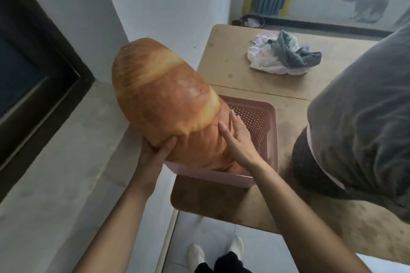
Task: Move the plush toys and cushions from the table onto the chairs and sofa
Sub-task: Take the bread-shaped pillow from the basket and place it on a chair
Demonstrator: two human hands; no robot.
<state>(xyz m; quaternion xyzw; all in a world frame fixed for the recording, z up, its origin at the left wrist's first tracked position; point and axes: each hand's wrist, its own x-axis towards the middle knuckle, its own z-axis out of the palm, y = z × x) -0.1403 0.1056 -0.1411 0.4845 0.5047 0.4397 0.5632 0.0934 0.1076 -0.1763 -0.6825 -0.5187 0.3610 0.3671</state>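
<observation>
A big bread-shaped plush cushion (pixel 164 95), orange-brown with pale bands, stands tilted with its lower end inside a pink perforated basket (pixel 264 122) on the wooden table (pixel 233 60). My left hand (pixel 155 153) grips the cushion's left underside, thumb pressed into the fabric. My right hand (pixel 237 139) lies flat against its right side, fingers spread, inside the basket. A large grey cushion (pixel 363 113) fills the table's right side.
A crumpled pile of pink, white and grey cloth (pixel 281 55) lies at the back of the table. A grey window sill (pixel 66 162) and dark window frame (pixel 33 68) run along the left. My white shoes (pixel 215 252) stand on the tiled floor below.
</observation>
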